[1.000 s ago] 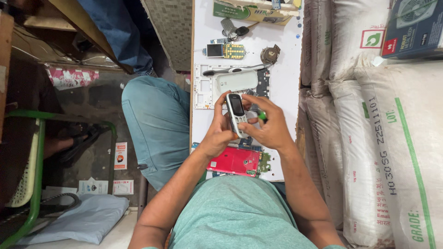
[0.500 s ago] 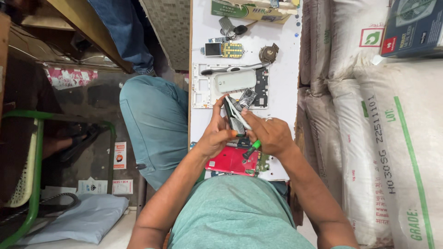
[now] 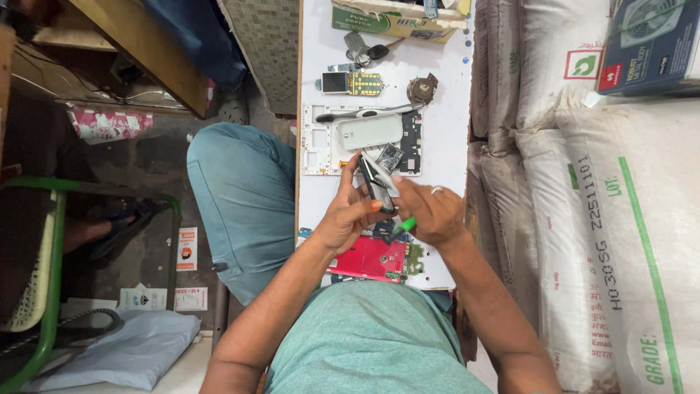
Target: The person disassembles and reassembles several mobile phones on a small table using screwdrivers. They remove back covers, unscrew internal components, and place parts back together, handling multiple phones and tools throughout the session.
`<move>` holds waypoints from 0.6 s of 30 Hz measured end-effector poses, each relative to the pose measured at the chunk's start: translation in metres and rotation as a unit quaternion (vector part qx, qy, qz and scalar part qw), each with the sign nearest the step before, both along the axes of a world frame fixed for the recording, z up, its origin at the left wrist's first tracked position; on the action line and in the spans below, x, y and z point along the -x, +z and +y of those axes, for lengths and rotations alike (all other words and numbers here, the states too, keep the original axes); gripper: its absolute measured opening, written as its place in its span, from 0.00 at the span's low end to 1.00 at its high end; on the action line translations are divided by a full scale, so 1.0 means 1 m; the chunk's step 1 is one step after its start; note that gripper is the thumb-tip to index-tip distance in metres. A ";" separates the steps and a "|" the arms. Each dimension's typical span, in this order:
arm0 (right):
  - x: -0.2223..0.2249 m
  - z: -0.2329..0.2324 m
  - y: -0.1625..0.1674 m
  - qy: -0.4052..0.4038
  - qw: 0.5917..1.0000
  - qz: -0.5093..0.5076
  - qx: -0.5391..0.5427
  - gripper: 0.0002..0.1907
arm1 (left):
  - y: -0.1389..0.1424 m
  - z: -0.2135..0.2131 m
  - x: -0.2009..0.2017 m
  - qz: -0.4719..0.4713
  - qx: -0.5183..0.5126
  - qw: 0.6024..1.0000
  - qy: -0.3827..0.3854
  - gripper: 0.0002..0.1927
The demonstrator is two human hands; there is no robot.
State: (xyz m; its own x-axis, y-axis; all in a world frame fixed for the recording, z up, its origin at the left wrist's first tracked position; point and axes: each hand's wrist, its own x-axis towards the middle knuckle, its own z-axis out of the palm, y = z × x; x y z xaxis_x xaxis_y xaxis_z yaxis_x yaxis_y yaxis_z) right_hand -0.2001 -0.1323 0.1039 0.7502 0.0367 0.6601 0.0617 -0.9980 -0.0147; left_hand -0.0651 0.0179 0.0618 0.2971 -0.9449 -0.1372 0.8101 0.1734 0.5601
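Observation:
My left hand [image 3: 348,216] grips a small dark keypad phone [image 3: 376,183] held on edge above the white table [image 3: 450,138]. My right hand [image 3: 430,211] touches the phone's upper end with its fingers and holds a green-handled tool [image 3: 403,225] in its palm. Right under my hands lies a red phone cover [image 3: 368,258] beside a green circuit board [image 3: 415,258].
Further up the table lie a white phone frame [image 3: 315,142], a white back cover [image 3: 370,131], a screwdriver [image 3: 364,113], a keypad board with small screen [image 3: 353,82], keys [image 3: 364,51] and a cardboard box [image 3: 394,22]. White sacks [image 3: 583,219] rise on the right, a green chair [image 3: 44,277] stands left.
The phone has turned from face-up to on edge. My hands dropped slightly toward my body, and the green tool now sits lower in my right hand.

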 end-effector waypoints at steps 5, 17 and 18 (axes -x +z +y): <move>-0.004 -0.002 0.005 -0.001 0.999 0.031 -0.044 0.23 | 0.001 0.000 -0.002 -0.033 -0.016 0.999 0.003 0.53; 0.022 -0.008 -0.017 -0.109 0.866 -0.125 -0.473 0.18 | -0.008 0.013 -0.003 -0.019 0.049 0.999 -0.001 0.53; 0.023 -0.006 -0.021 -0.142 0.850 -0.123 -0.492 0.18 | -0.007 0.013 -0.002 -0.037 0.053 0.998 0.003 0.52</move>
State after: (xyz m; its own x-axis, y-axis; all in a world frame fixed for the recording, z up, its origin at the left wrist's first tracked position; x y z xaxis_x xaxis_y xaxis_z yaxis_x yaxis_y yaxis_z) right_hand -0.2232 -0.1386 0.0829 0.4714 -0.7842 0.4035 -0.0587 -0.4844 -0.8729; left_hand -0.0630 0.0309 0.0549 0.3092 -0.9509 -0.0148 0.7656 0.2396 0.5971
